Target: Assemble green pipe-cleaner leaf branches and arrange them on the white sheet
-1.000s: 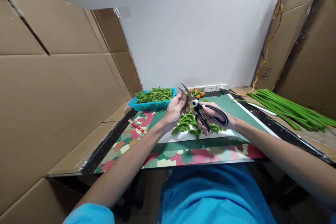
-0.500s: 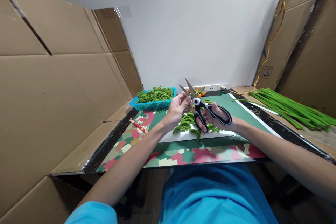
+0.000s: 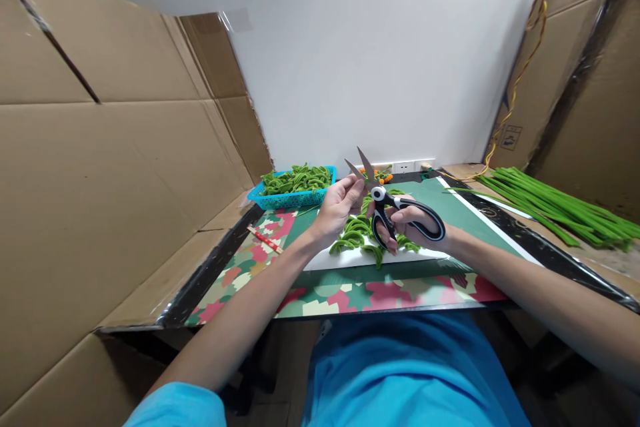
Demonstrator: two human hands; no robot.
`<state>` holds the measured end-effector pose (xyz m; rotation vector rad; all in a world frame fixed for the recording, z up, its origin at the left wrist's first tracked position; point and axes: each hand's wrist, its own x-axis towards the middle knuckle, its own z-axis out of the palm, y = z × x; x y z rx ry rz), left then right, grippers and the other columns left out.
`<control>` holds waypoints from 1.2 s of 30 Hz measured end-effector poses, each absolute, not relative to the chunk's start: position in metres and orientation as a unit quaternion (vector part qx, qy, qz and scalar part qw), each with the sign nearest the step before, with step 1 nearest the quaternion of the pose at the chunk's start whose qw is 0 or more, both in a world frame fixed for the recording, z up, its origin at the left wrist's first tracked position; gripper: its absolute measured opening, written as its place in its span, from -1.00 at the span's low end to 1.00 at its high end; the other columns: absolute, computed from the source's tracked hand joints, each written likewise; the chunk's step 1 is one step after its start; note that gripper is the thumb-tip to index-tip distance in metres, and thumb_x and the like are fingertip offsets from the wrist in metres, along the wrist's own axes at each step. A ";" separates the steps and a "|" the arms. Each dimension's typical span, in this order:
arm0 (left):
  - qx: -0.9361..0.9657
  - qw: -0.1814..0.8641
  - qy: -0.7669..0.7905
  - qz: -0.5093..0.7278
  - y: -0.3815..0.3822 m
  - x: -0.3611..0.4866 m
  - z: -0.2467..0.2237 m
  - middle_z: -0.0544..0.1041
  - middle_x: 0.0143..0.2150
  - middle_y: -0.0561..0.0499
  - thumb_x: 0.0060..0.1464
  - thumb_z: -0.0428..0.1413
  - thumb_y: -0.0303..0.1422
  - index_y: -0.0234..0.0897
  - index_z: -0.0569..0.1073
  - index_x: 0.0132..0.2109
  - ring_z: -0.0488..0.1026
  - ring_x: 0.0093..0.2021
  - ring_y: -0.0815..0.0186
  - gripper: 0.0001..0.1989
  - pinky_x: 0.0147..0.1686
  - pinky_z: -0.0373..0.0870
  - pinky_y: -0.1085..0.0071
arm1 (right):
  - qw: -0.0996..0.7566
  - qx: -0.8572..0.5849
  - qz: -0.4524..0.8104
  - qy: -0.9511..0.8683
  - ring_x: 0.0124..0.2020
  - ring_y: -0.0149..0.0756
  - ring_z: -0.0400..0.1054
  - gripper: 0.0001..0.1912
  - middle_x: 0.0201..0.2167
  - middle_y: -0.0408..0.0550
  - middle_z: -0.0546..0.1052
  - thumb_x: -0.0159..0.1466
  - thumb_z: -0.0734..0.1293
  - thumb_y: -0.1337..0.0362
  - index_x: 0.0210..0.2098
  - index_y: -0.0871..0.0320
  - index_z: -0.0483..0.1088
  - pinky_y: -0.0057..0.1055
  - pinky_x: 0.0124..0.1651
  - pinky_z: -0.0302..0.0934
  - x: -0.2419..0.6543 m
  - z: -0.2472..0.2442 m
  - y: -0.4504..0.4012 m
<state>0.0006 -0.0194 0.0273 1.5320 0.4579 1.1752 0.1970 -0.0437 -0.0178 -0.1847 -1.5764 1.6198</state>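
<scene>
Black-and-white handled scissors [image 3: 379,195] point upward with their blades parted, and my right hand [image 3: 407,223] has its fingers through the handles. Beside the blades, my left hand [image 3: 345,200] is closed in a pinch; a bit of green shows between its fingertips and the blades, too small to make out fully. Below both hands, curved fuzzy green pieces [image 3: 354,235] lie spread on a white sheet [image 3: 320,260]. Part of this pile is hidden behind the hands and the scissors.
A blue basket [image 3: 290,200] heaped with green pieces stands at the back left. Long green stems [image 3: 555,207] lie at the right. Small orange items [image 3: 384,177] sit near the wall socket. A red stick [image 3: 265,240] rests on the patterned mat. Cardboard walls flank the table.
The scissors and my right hand have shifted very slightly right, and the right fingers have moved within the handles. My left hand keeps its pinch.
</scene>
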 end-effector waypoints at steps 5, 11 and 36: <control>0.644 0.542 0.199 0.501 -0.019 0.001 0.027 0.19 -0.49 0.21 -0.01 0.49 0.05 -0.31 0.46 -0.25 0.02 -0.53 0.51 -0.44 -0.53 -0.02 0.52 | 0.418 -0.070 0.646 -0.635 -0.54 -0.27 0.43 -0.77 -0.48 -0.08 0.56 0.30 0.35 0.19 -0.11 0.20 0.40 -0.37 -0.45 0.37 0.196 -0.016 -0.046; 0.646 0.540 0.203 0.500 -0.019 0.000 0.026 0.18 -0.50 0.20 -0.01 0.50 0.05 -0.29 0.44 -0.29 0.03 -0.53 0.50 -0.44 -0.54 -0.02 0.52 | 0.412 -0.065 0.652 -0.633 -0.54 -0.28 0.40 -0.75 -0.49 -0.09 0.55 0.31 0.35 0.16 -0.11 0.19 0.40 -0.37 -0.44 0.36 0.196 -0.016 -0.046; 0.705 0.471 0.207 0.488 -0.007 -0.004 0.020 0.14 -0.48 0.17 0.11 0.37 0.17 -0.28 0.40 -0.34 0.02 -0.51 0.46 -0.41 -0.52 -0.03 0.47 | 0.402 -0.111 0.628 -0.656 -0.44 -0.23 0.48 -0.66 -0.40 -0.11 0.56 0.34 0.43 0.07 -0.02 0.14 0.40 -0.29 -0.33 0.46 0.203 -0.019 -0.037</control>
